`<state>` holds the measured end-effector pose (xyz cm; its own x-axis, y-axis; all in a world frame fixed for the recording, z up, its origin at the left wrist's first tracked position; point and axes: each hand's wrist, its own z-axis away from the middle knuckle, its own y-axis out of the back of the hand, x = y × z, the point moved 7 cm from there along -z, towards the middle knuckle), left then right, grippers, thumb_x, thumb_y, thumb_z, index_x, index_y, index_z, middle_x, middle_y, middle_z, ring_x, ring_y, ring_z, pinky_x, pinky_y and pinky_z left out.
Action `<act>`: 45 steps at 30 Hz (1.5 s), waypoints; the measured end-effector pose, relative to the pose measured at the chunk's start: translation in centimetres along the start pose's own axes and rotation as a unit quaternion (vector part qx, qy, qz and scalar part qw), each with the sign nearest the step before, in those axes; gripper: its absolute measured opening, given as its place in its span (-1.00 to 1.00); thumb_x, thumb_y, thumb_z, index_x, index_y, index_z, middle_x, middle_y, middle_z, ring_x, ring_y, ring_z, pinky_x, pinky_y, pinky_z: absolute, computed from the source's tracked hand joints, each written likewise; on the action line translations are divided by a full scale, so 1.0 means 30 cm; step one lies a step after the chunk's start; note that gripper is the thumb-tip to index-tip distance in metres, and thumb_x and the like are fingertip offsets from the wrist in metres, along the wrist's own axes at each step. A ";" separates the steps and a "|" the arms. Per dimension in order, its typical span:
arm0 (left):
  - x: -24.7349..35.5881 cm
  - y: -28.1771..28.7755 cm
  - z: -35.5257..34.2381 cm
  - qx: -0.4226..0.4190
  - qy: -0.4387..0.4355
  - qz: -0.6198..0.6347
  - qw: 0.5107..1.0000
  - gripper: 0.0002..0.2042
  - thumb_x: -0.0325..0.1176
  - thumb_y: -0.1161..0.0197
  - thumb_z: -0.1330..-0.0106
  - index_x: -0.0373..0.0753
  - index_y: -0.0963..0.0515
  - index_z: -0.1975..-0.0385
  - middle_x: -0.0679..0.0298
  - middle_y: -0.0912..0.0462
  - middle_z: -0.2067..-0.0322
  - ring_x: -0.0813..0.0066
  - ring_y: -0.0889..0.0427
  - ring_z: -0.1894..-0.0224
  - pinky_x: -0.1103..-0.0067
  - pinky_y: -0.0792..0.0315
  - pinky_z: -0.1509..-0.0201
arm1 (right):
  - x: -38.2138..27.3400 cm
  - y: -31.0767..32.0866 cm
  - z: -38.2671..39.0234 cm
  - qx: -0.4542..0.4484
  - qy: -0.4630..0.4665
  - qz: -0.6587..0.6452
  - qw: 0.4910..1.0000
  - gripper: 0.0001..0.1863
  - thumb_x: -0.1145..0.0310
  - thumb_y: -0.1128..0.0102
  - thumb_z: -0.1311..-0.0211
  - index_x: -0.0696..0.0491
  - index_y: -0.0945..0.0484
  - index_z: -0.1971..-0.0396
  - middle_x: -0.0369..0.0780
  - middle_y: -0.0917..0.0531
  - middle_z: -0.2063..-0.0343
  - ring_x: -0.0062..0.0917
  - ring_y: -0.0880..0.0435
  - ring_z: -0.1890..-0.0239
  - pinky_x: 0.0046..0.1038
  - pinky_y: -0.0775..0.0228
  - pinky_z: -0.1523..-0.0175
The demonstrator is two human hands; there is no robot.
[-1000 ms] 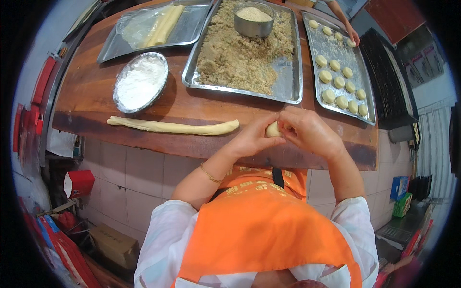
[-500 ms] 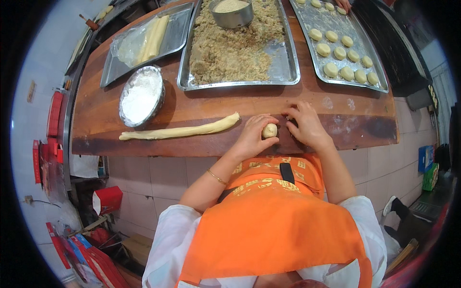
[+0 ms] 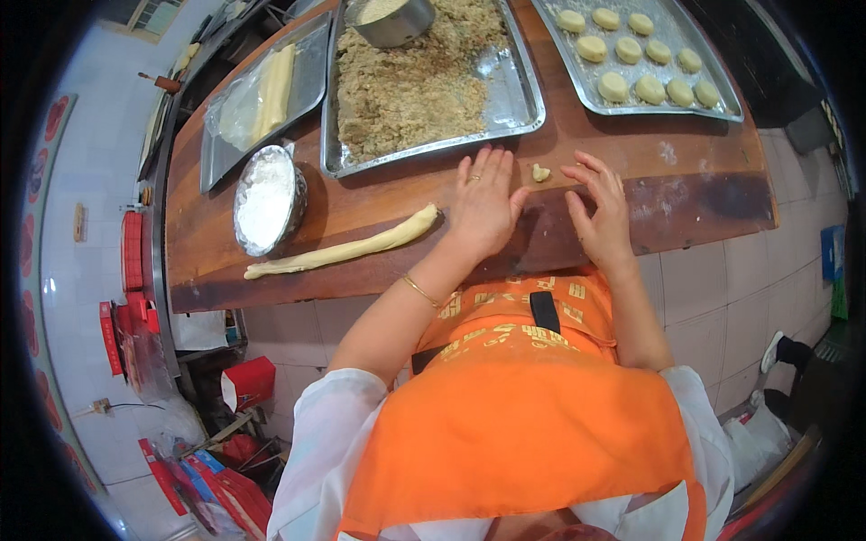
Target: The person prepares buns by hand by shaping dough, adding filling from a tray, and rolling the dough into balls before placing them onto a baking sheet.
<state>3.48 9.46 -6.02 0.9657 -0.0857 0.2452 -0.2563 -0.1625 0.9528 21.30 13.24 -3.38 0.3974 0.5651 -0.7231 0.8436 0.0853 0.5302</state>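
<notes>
My left hand lies palm down on the wooden table with its fingers stretched forward, close to the front rim of the big tray. Whether anything is under its palm is hidden. My right hand hovers over the wood with fingers apart and curved, holding nothing that I can see. A small scrap of dough lies between the two hands, nearer the right fingertips. Left of my left wrist stretches a long pale rope of dough, its thicker end near that hand.
A bowl of white flour stands at the left. Behind it are a tray with dough strips and a large tray of brown crumbly filling bearing a round metal pan. At right, a tray carries several round dough pieces.
My left hand has gone from gripping a small dough ball to lying flat, farther from me. The ball is out of sight, and a dough scrap now shows between the hands. The view has shifted.
</notes>
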 end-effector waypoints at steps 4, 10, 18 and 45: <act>-0.017 -0.019 -0.015 -0.020 -0.011 0.004 1.000 -0.46 -0.16 -0.08 -0.49 -0.37 -0.30 -0.36 -0.02 -0.37 -0.34 0.05 -0.23 -0.45 0.17 0.00 -0.53 | 0.041 -0.005 0.018 0.005 -0.015 -0.003 1.000 -0.67 0.54 -0.25 -0.16 0.05 -0.63 0.04 -0.11 -0.56 -0.16 -0.16 -0.50 -0.19 -0.20 -0.29 -0.31; -0.011 -0.035 -0.029 -0.031 -0.019 -0.013 0.999 -0.45 -0.15 -0.11 -0.47 -0.35 -0.30 -0.35 -0.01 -0.37 -0.33 0.05 -0.25 -0.43 0.16 -0.05 -0.50 | 0.059 0.006 0.002 0.012 -0.031 -0.012 0.999 -0.68 0.54 -0.24 -0.17 0.05 -0.64 0.04 -0.12 -0.56 -0.15 -0.18 -0.50 -0.19 -0.22 -0.30 -0.30; -0.006 -0.047 -0.022 -0.044 -0.018 -0.011 0.999 -0.43 -0.17 -0.13 -0.45 -0.27 -0.27 -0.39 0.03 -0.32 -0.37 0.12 -0.21 -0.47 0.15 -0.06 -0.49 | 0.055 0.017 0.004 0.009 -0.033 -0.006 0.999 -0.68 0.54 -0.25 -0.17 0.05 -0.65 0.05 -0.11 -0.55 -0.17 -0.19 -0.48 -0.24 -0.23 -0.31 -0.32; 0.007 -0.044 0.005 -0.002 -0.008 0.029 1.000 -0.44 -0.11 -0.06 -0.49 -0.30 -0.28 -0.38 -0.01 -0.34 -0.36 0.10 -0.21 -0.47 0.18 0.01 -0.54 | 0.009 -0.037 0.073 -0.055 -0.042 -0.008 0.998 -0.74 0.54 -0.26 -0.18 0.06 -0.67 0.11 -0.11 -0.55 -0.15 -0.16 -0.52 -0.16 -0.24 -0.38 -0.24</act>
<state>4.01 9.51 -7.26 0.9486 -0.1113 0.2964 -0.3110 -0.1533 0.9380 21.27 11.51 -5.13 0.4174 0.4932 -0.7633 0.8067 0.1856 0.5610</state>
